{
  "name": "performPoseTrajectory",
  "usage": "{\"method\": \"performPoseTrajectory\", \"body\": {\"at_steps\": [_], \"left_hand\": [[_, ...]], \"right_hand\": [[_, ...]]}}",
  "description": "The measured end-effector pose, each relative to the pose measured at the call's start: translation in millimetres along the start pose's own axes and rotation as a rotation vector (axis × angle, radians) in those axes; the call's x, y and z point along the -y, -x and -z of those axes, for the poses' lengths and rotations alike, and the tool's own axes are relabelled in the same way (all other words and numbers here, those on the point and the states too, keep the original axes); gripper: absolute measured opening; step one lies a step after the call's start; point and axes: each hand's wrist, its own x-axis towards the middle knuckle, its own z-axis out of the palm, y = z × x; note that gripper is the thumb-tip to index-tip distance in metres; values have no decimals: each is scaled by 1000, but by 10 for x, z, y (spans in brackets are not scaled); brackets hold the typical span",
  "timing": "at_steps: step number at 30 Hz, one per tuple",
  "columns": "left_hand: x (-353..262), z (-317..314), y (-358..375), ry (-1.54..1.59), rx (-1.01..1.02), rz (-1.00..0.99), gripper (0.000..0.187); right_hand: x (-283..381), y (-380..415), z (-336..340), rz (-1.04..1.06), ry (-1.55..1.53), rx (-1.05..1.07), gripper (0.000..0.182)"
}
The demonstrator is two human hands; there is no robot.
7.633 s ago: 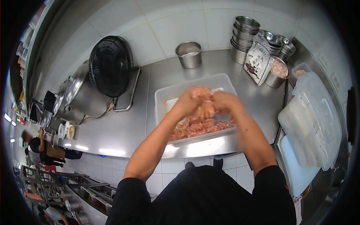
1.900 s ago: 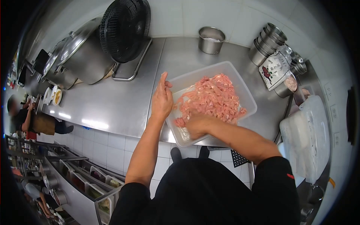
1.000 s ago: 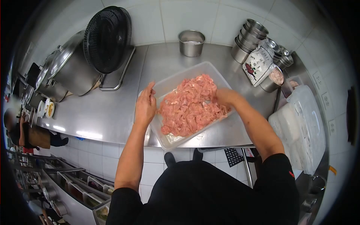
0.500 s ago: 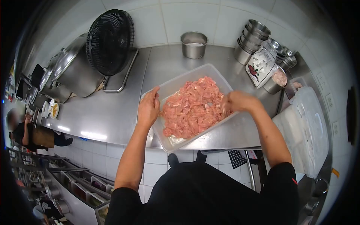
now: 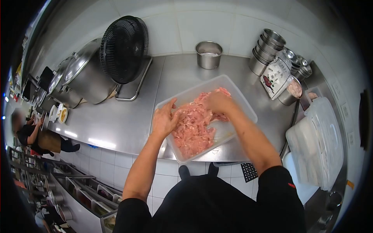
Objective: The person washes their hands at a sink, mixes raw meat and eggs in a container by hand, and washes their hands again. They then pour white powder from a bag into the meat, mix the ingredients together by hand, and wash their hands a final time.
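Note:
A translucent plastic tub [image 5: 248, 110] sits at an angle on the steel counter, with a heap of raw meat pieces [image 5: 190, 134] inside. My left hand [image 5: 164, 119] grips the tub's left side, its thumb reaching in over the meat. Deep in the heap toward the far side is my right hand [image 5: 218, 104], blurred, with its fingers hidden from view. Bare tub floor shows at the near right, below my right forearm. The meat looks pink, cut into small strips.
Behind the tub stands a steel pot [image 5: 209, 56] with something pale inside. Stacked steel containers [image 5: 268, 48], a printed bag [image 5: 275, 77] and a meat-filled container [image 5: 290, 93] are at right. Large pots [image 5: 91, 75] and a black basket [image 5: 123, 50] stand left. Another person [image 5: 42, 134] works farther left.
My right hand has gone from the tub's right edge to its far middle, pushing meat leftward and baring the floor. My left hand stays at the left side. The whole view has shifted slightly.

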Motion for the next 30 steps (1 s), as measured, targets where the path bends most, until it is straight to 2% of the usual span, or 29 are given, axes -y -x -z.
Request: {"method": "performPoseTrajectory", "body": {"at_steps": [2,3,5,7,9,11,13,15,17,19,20,22,24,25,28,30], "left_hand": [[19,3,-11,0,-5,0,55],[59,-39,-1,-5,-15,-1,55],[71,-51,-45,4,-44,2,54],[56,-60,-18,31,-54,13,53],[69,-71,-4,47,-67,7,51],[88,-71,-13,71,-76,3,50],[108,-67,2,100,-79,15,49],[97,-60,-17,87,-99,14,48],[97,-36,-1,109,-88,29,47],[86,-31,-31,170,-57,54,47],[82,-55,-18,176,-66,67,48],[112,-71,-76,191,-89,76,48],[149,-117,-95,220,-179,40,49],[177,-129,-67,233,-230,40,49],[148,-69,-57,199,-177,20,49],[144,-54,-58,162,-153,12,49]], "right_hand": [[-270,-54,-11,-83,-57,-174,44],[-312,-11,-42,-118,-125,-151,45],[-156,-159,-109,-21,-108,-84,56],[175,-410,-436,189,-213,-25,64],[420,-382,-476,197,-310,94,58],[638,-281,-226,61,-135,312,52],[169,-404,-212,73,-256,216,47],[-275,-398,30,-174,-379,293,46],[-404,-525,-210,-304,-588,145,47],[-341,-727,-413,-267,-625,-17,49],[4,-832,-489,-170,-559,-84,51],[713,-965,-536,70,-541,59,49],[1224,-817,-532,163,-176,128,39],[1393,-577,-323,135,100,259,37],[1390,161,-143,306,131,111,26],[1133,318,-102,102,72,192,35]]}}
